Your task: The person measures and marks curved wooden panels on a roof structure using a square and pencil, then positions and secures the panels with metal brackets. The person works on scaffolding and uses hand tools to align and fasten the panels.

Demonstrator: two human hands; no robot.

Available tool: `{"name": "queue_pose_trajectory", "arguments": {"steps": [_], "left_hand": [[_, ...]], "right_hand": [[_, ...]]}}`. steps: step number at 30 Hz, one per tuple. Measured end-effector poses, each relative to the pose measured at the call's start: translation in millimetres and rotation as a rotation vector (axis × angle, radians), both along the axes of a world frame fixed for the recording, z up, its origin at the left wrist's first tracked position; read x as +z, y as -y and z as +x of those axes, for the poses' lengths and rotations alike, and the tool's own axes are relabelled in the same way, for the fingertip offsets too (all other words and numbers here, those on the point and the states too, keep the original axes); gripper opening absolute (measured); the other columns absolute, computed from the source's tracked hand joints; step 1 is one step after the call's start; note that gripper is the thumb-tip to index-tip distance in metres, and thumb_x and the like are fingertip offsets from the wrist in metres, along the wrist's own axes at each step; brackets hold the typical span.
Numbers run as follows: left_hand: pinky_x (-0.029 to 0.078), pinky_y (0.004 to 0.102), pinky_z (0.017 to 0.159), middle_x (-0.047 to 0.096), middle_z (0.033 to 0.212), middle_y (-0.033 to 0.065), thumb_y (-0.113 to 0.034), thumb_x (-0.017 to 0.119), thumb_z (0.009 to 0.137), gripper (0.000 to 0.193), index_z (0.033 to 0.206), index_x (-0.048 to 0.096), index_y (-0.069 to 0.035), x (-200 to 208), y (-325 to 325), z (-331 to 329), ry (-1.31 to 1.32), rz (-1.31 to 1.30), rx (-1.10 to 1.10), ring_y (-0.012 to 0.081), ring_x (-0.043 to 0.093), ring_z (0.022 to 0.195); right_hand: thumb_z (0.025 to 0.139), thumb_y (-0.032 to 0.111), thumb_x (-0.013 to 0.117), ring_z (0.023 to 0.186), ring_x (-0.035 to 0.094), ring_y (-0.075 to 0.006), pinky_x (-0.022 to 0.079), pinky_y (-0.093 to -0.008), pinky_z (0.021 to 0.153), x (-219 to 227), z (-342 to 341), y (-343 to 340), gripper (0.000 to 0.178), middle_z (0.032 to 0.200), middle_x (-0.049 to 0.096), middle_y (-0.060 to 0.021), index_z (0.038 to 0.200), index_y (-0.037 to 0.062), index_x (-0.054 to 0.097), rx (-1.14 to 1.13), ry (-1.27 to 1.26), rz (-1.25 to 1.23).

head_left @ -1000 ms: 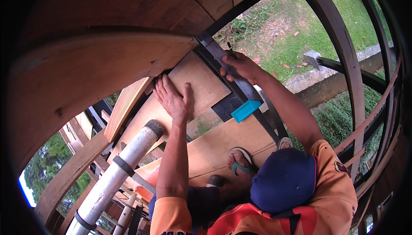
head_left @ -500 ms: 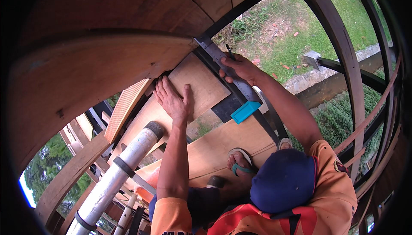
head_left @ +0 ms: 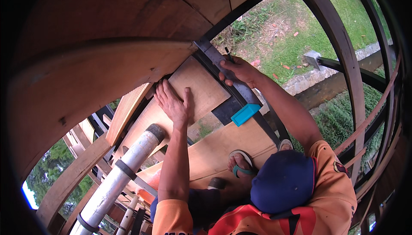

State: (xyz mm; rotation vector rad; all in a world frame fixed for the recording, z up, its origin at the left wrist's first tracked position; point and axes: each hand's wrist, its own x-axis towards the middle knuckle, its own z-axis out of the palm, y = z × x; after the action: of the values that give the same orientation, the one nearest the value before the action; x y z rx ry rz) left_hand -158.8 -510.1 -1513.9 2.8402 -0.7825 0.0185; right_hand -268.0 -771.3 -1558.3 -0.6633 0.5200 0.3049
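My left hand point(head_left: 172, 105) lies flat, fingers stretched out, on a light-brown wooden board point(head_left: 199, 82) tucked under the curved plank wall. My right hand point(head_left: 241, 71) grips a try square by its metal blade point(head_left: 248, 93), thumb on top and fingers curled round the edge. A dark pencil or marker point(head_left: 228, 54) sticks up from the same hand. The square's teal handle point(head_left: 245, 114) points toward me, beside a dark flat piece point(head_left: 225, 109). At its far end, the blade reaches the lower edge of the wall, along a dark beam.
Dark planking point(head_left: 128, 11) curves overhead. A metal pole point(head_left: 116, 183) with black clamps rises at the left, close to my left forearm. Curved timber ribs point(head_left: 334, 33) stand at the right, with grass point(head_left: 309, 16) below through the gaps. My sandalled foot point(head_left: 240, 164) rests on a lower plank point(head_left: 210, 153).
Both hands stay almost where they were. The view has shifted very slightly; the try square and board keep their places.
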Motion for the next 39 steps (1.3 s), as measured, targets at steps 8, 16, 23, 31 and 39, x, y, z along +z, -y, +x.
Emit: {"name": "queue_pose_trajectory", "arguments": {"steps": [8, 16, 23, 31, 39], "left_hand": [[0.012, 0.0535, 0.125, 0.041, 0.150, 0.0255, -0.058, 0.057, 0.090, 0.086, 0.148, 0.040, 0.002, 0.3, 0.5, -0.1, -0.011, -0.001, 0.001, 0.0415, 0.031, 0.146], [0.012, 0.0531, 0.125, 0.042, 0.151, 0.0258, -0.059, 0.058, 0.090, 0.087, 0.148, 0.040, 0.003, -0.7, -0.2, -0.1, -0.012, 0.002, 0.011, 0.0419, 0.031, 0.146], [0.012, 0.0529, 0.125, 0.041, 0.151, 0.0263, -0.057, 0.058, 0.090, 0.085, 0.148, 0.040, 0.003, 1.5, 1.2, -0.6, -0.016, -0.009, 0.016, 0.0422, 0.030, 0.147], [0.013, 0.0519, 0.125, 0.041, 0.153, 0.0237, -0.054, 0.058, 0.091, 0.084, 0.151, 0.038, 0.001, 4.8, 0.8, -1.2, 0.004, 0.020, 0.001, 0.0393, 0.031, 0.147], [0.014, 0.0523, 0.125, 0.043, 0.151, 0.0233, -0.056, 0.057, 0.092, 0.083, 0.150, 0.039, 0.001, 2.2, 3.7, -2.5, 0.021, 0.028, -0.005, 0.0389, 0.032, 0.146]], "right_hand": [[0.105, 0.035, 0.058, 0.057, 0.057, -0.0093, 0.049, -0.0245, 0.054, 0.6, -0.4, 1.0, 0.029, 0.084, 0.067, -0.0061, 0.118, 0.0086, 0.054, 0.010, -0.006, -0.006], [0.105, 0.035, 0.057, 0.057, 0.057, -0.0098, 0.049, -0.0249, 0.056, 8.3, -2.9, -0.8, 0.031, 0.084, 0.067, -0.0067, 0.119, 0.0080, 0.054, -0.003, 0.003, -0.034], [0.106, 0.034, 0.056, 0.057, 0.056, -0.0093, 0.049, -0.0249, 0.056, 7.5, -1.3, -0.6, 0.031, 0.083, 0.066, -0.0062, 0.123, 0.0075, 0.053, 0.002, 0.045, -0.073], [0.106, 0.032, 0.058, 0.056, 0.057, -0.0118, 0.047, -0.0262, 0.053, -0.4, -0.5, -3.3, 0.027, 0.082, 0.066, -0.0069, 0.122, 0.0100, 0.055, -0.021, 0.019, -0.014], [0.105, 0.034, 0.058, 0.057, 0.057, -0.0097, 0.049, -0.0254, 0.056, 1.4, -3.8, 1.8, 0.031, 0.083, 0.067, -0.0059, 0.122, 0.0081, 0.054, -0.014, 0.016, -0.037]]}}
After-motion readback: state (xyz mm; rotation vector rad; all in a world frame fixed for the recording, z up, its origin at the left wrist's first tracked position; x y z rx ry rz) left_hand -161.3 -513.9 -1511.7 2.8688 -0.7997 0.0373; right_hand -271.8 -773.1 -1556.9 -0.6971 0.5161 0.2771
